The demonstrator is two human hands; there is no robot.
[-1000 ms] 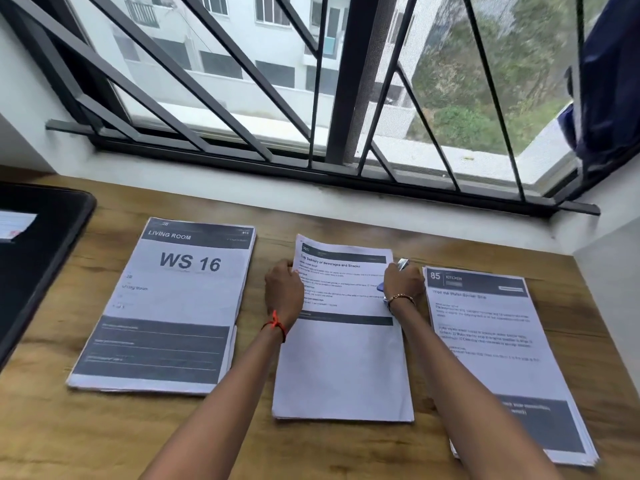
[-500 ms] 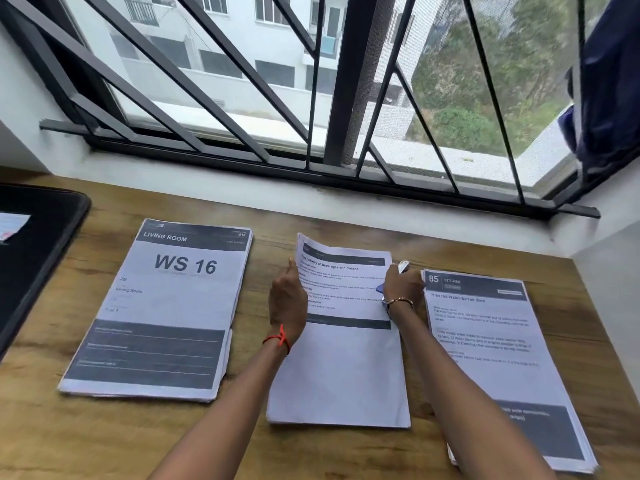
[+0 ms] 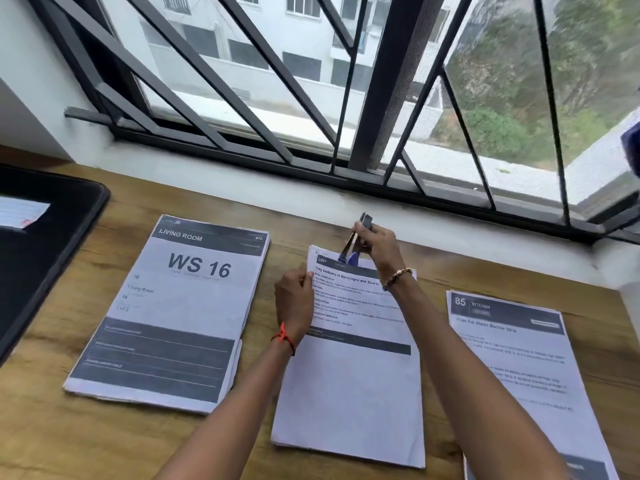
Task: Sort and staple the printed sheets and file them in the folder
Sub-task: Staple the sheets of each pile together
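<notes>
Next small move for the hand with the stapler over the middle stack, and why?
Probably lower the blue-and-metal stapler in the right hand onto the top edge of the middle white printed stack and squeeze: it hovers just above that edge, and the left hand pinches the stack's left edge, steadying it.

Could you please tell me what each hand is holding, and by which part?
The right hand grips the stapler around its body; the left hand holds the middle stack by its left edge.

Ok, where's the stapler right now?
Head view, centre: the right hand grips the stapler at the top edge of the Tray Delivery stack, near the window sill.
</notes>
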